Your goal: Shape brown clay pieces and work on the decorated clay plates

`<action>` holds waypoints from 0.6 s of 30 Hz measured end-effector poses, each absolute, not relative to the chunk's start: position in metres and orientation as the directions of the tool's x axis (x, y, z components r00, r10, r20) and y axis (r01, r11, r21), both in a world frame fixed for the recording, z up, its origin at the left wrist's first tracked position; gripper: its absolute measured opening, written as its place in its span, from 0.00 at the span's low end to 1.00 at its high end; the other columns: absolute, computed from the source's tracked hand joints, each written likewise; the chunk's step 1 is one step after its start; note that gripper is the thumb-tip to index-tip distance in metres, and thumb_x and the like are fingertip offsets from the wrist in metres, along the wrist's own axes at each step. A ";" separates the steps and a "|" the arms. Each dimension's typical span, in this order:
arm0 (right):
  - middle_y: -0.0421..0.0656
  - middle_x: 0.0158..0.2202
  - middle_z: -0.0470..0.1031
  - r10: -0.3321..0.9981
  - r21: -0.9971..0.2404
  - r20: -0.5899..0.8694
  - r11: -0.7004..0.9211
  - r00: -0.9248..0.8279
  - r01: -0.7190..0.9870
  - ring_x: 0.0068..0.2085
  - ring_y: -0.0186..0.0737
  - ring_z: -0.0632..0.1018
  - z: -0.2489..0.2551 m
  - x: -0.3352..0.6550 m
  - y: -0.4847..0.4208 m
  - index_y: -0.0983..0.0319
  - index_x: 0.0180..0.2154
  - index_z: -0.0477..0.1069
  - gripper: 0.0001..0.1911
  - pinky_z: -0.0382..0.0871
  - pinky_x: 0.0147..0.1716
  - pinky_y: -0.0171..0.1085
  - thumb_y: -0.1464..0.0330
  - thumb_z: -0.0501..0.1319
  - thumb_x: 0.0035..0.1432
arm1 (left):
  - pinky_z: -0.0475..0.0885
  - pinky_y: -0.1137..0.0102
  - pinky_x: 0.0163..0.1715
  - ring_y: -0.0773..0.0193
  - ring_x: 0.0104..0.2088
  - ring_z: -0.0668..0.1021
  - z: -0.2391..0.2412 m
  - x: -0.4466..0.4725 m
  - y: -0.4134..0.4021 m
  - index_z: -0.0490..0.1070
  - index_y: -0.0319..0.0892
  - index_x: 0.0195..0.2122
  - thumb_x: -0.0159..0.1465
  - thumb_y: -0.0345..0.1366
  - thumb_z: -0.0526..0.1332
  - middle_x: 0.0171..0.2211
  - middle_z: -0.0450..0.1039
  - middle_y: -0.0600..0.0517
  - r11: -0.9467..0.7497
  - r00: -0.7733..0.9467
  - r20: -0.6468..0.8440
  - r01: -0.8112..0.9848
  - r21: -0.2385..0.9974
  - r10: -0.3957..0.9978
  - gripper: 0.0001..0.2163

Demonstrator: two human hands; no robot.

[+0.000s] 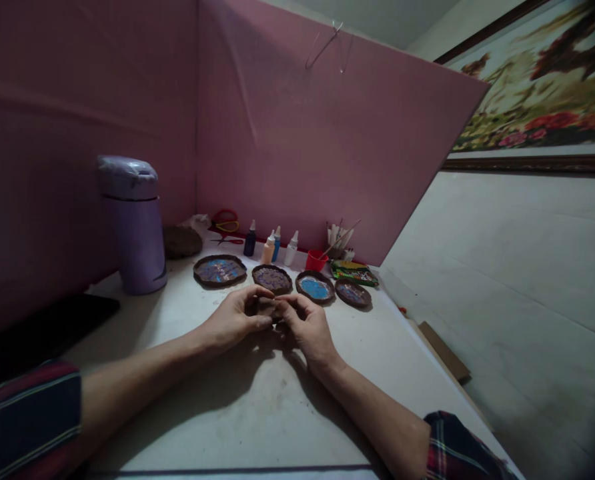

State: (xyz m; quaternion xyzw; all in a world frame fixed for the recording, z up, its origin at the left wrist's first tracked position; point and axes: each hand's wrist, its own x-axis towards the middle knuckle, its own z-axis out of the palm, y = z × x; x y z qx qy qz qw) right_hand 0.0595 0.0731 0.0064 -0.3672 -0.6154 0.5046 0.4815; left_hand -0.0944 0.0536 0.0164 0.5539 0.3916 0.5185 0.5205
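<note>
Both hands meet above the middle of the white table. Between them is a small piece of brown clay, partly covered by the fingers. My left hand grips its left side between thumb and fingers. At the right side, my right hand pinches the same piece with thumb and forefinger. Just beyond the hands lie brown-rimmed dishes with painted insides: a large blue-purple dish, a purple dish, a bright blue dish and a smaller dark dish.
A tall purple flask stands at the left, with a brown lump behind it. Paint bottles, scissors, a red cup, a brush holder and a green box line the back. A dark flat object lies left.
</note>
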 end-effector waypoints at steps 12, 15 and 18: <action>0.40 0.30 0.74 0.922 -0.965 0.244 0.260 -0.299 0.014 0.31 0.37 0.74 0.016 0.058 0.064 0.63 0.36 0.72 0.13 0.68 0.30 0.33 0.71 0.63 0.44 | 0.70 0.69 0.28 0.61 0.30 0.76 0.022 -0.092 0.048 0.68 0.39 0.34 0.42 0.28 0.67 0.31 0.76 0.51 -0.119 0.092 0.122 -0.041 0.992 0.988 0.16; 0.41 0.30 0.75 0.921 -0.962 0.258 0.273 -0.291 0.012 0.32 0.38 0.74 0.015 0.058 0.065 0.63 0.36 0.72 0.13 0.69 0.31 0.34 0.71 0.63 0.44 | 0.71 0.69 0.29 0.62 0.30 0.76 0.020 -0.093 0.049 0.68 0.39 0.34 0.43 0.27 0.66 0.31 0.76 0.51 -0.121 0.088 0.125 -0.046 0.992 0.988 0.16; 0.42 0.32 0.76 0.920 -0.960 0.270 0.278 -0.283 -0.011 0.35 0.40 0.75 0.011 0.059 0.070 0.63 0.36 0.72 0.13 0.70 0.35 0.36 0.70 0.63 0.44 | 0.71 0.68 0.31 0.62 0.32 0.76 0.016 -0.094 0.052 0.68 0.39 0.37 0.44 0.29 0.68 0.32 0.75 0.50 -0.143 0.092 0.150 -0.079 0.987 0.984 0.18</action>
